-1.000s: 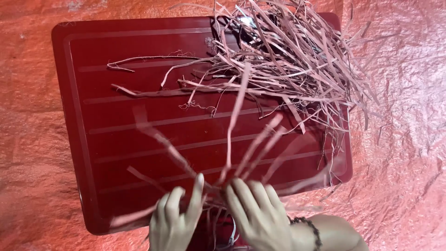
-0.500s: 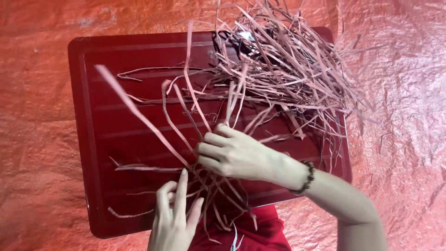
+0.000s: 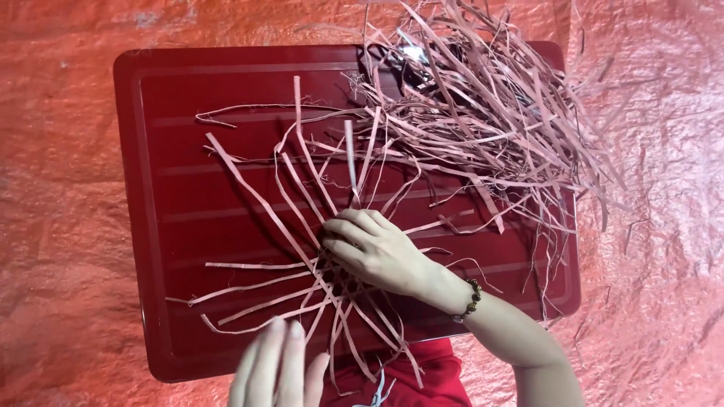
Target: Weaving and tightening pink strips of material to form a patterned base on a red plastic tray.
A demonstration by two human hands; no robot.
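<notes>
Sheet: crinkled orange-red plastic sheet (image 3: 656, 249) covers the whole ground under everything.
Tray: dark red ribbed rectangular tray (image 3: 181, 196) lies flat on the sheet.
Heap: tangled pile of pink strips (image 3: 483, 120) at tray's far right corner, ends spilling over the edge.
Fan: loose pink strips (image 3: 302, 188) radiate across tray centre, crossing under the right hand.
Right hand (image 3: 377, 249): fingers curled, pressed down on the crossing point; beaded bracelet (image 3: 469, 298) on wrist.
Left hand (image 3: 277, 369): near edge, blurred; fingers extended together, holding nothing visible.
</notes>
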